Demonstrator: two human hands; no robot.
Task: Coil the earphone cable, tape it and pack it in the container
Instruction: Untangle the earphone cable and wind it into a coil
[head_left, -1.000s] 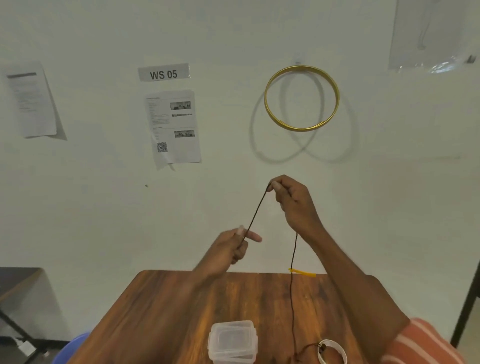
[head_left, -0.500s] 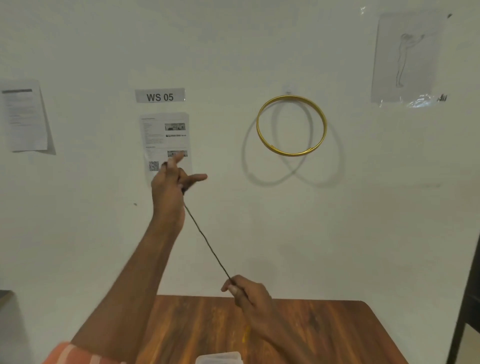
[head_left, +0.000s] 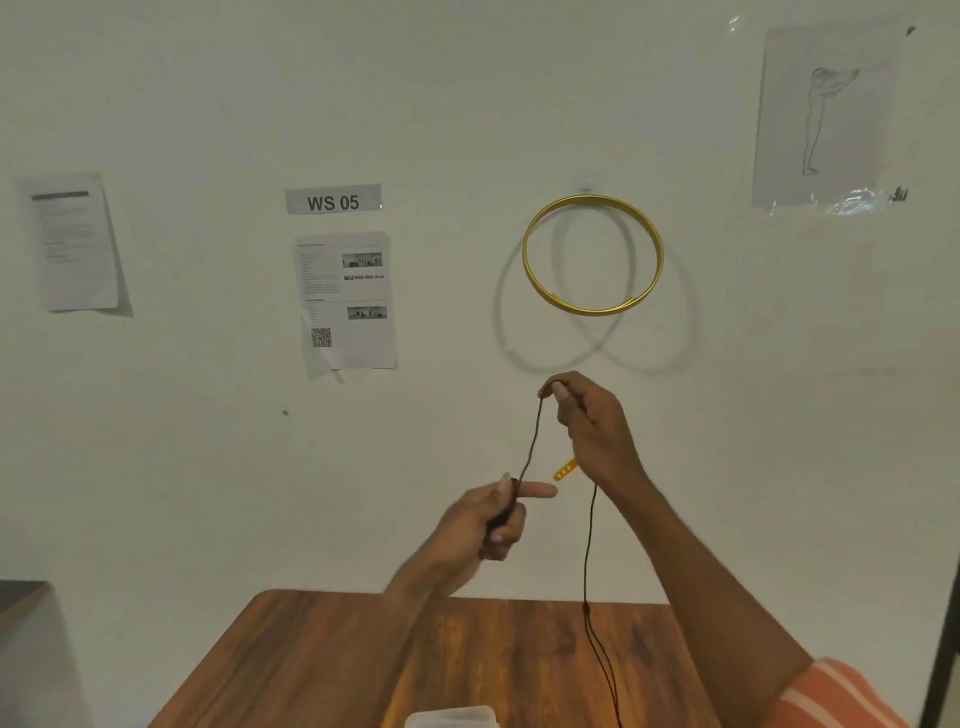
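Since half a second ago, my right hand (head_left: 592, 426) rises above the wooden table (head_left: 363, 665), pinching the earphone cable (head_left: 589, 561); my left hand (head_left: 488, 525) drops, gripping gathered turns. Coiling continues; the tail hangs toward the container (head_left: 451, 718).

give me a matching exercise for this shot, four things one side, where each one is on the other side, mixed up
Things:
1. earphone cable
2. gold ring
3. container
4. WS 05 label

Places:
A. on the wooden table, bottom edge of view
B. on the wall above a QR-code sheet
C. pinched between left hand and right hand
D. hanging from a wall hook

Pairs: 1-C, 2-D, 3-A, 4-B
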